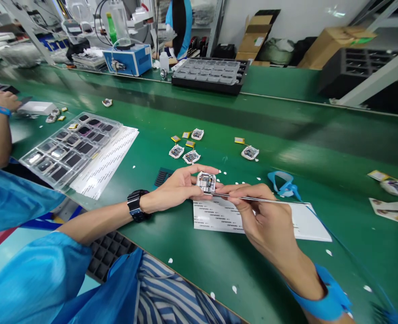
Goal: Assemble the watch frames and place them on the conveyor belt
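Observation:
Pinched between the thumb and fingers of my left hand (180,184) is a small white watch housing (206,181), its circuit board facing up. My right hand (264,211) grips a pair of slim metal tweezers (253,198). Their tips meet the lower edge of the housing; whether they grasp anything there is too small to tell. Under both hands lies a white sheet with printed lines (215,216). Just beyond, similar housings (191,156) with yellow battery cells (190,144) rest on the green bench (165,216).
A clear tray of dark screens (72,148) sits at left on printed sheets (107,159). Another person's hand (3,101) is at far left. A blue wrist strap (283,182) lies at right, its cord running along the bench. Behind stand a blue machine (128,59) and a black tray (207,83).

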A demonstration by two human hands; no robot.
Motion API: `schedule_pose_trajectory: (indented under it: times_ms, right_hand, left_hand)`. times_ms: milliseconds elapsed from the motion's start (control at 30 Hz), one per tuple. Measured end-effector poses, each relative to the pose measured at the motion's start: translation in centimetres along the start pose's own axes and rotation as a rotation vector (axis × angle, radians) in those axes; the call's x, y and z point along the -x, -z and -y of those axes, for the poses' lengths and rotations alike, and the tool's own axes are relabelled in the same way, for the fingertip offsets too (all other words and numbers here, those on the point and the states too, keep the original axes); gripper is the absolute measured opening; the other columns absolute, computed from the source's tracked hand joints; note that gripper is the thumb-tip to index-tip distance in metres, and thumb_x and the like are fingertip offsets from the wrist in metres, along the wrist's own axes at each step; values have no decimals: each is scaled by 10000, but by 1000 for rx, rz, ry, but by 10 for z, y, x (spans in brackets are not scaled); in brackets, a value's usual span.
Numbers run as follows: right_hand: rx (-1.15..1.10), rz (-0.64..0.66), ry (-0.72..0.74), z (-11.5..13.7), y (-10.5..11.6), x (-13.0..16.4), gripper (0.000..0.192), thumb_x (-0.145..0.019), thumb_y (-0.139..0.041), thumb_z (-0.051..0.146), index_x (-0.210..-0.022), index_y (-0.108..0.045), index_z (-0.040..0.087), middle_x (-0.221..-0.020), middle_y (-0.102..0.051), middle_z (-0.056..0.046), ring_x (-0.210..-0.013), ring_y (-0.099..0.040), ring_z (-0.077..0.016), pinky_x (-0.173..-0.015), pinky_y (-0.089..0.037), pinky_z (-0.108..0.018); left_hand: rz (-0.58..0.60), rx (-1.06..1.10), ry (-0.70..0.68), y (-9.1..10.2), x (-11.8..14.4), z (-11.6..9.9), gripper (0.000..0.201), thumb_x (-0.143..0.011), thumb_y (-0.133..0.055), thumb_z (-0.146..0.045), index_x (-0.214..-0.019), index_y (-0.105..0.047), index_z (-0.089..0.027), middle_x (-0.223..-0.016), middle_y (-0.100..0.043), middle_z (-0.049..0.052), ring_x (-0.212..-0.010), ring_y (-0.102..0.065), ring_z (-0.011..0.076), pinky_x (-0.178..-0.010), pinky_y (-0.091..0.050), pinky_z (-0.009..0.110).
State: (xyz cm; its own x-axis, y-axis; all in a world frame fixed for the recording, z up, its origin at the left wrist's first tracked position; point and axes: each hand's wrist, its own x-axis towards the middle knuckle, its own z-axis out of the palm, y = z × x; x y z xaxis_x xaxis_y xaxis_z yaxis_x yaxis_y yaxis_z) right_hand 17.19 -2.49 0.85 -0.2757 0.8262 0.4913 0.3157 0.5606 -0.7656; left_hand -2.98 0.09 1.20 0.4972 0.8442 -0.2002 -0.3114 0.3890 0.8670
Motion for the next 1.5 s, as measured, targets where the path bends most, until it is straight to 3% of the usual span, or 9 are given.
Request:
schedule_pose_trajectory:
  times_ms: [233, 433, 567, 633, 800, 967, 1167, 1300, 1500]
  right_hand:
    - [-273, -83, -265, 4, -7, -3, 194, -948, -637, 466, -952, -563, 286, -946, -770, -55, -895, -773, -241, -679, -674, -377]
    - [-359, -219, -420, -4, 0, -7, 329, -887, -691, 541, -954, -536, 259, -921, -770, -35, -782, -785, -227, -633, -658, -326]
    - [-318, -255, -471, -16, 9, -8, 400, -823, -738, 585, -926, -551, 246, -879, -768, -35, -716, -782, -229, -559, -625, -290]
    - [-312, -253, -482, -21, 12, -7, 431, -797, -750, 606, -932, -553, 248, -861, -765, -30, -681, -776, -228, -538, -614, -291]
    - [-283, -270, -460, -26, 12, -8, 432, -810, -729, 616, -949, -561, 242, -854, -756, -45, -662, -765, -230, -536, -606, -310]
    - [-240, -233, -445, -25, 13, -7, 460, -806, -709, 655, -933, -583, 231, -868, -752, -65, -638, -748, -212, -536, -597, -310]
    - [-209, -225, -446, -29, 17, -6, 491, -801, -695, 680, -932, -591, 218, -865, -746, -71, -660, -748, -216, -545, -595, -315]
    - [-220, -231, -443, -29, 17, -6, 496, -799, -694, 684, -932, -597, 216, -846, -742, -71, -659, -746, -226, -551, -598, -334]
    - [-259, -285, -412, -27, 19, -8, 400, -826, -699, 622, -877, -614, 235, -833, -741, -62, -723, -758, -244, -623, -610, -364]
  left_hand:
    - [-30, -57, -63, 1, 0, 5, 433, -705, -715, -53, -1108, -623, -184, -908, -758, 44, -861, -730, 166, -825, -583, 323]
    - [-77, -114, -166, 22, -17, -12, 534, -778, -757, -119, -1270, -564, -195, -1173, -710, 107, -1066, -712, 208, -932, -549, 335]
    - [-397, -481, -332, 67, -60, -49, 506, -935, -585, -132, -1415, -426, -142, -1190, -684, 135, -1020, -712, 165, -929, -540, 300]
    - [-654, -901, -239, 93, -82, -68, 480, -993, -490, -161, -1457, -371, -126, -1178, -688, 130, -998, -702, 146, -915, -538, 289]
    - [-813, -1226, -124, 133, -112, -93, 524, -855, -682, -192, -1316, -540, 13, -1251, -607, 270, -1213, -567, 356, -1074, -398, 494]
    - [-583, -1487, -97, 118, -142, -92, 565, -763, -756, -258, -1302, -637, -141, -1347, -588, 161, -1380, -415, 328, -1158, -294, 407]
    - [-355, -1599, 49, 96, -166, -95, 434, -548, -873, -265, -956, -756, -172, -992, -740, 77, -1057, -641, 293, -933, -460, 317]
    - [-394, -1593, -49, 86, -151, -99, 467, -587, -853, -229, -1031, -724, -159, -916, -748, 70, -954, -676, 260, -825, -479, 291]
    - [-393, -1396, -256, 51, -94, -95, 275, -920, -588, -335, -1063, -697, -126, -975, -738, 82, -862, -690, 157, -722, -505, 236]
